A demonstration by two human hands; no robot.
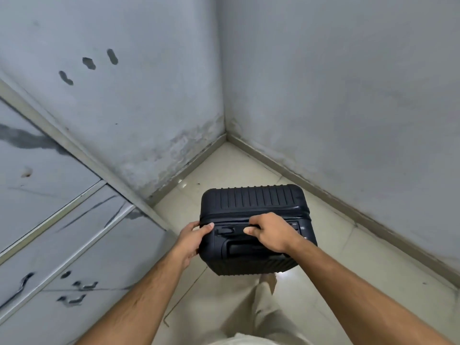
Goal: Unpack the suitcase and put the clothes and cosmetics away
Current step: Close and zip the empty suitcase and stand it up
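Upright suitcase (254, 227) (black): left grip (191, 241) clasps its corner, right grip (270, 235) apparently pinches the zipper.

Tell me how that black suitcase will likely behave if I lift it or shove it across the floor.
The suitcase looks like a ribbed hard shell, so it should stay stiff, not sag. It stands upright and closed on glossy floor tiles, so a shove may slide or tip it. Packed, it may feel heavy; the left hand steadies its corner while the right hand grips the top.
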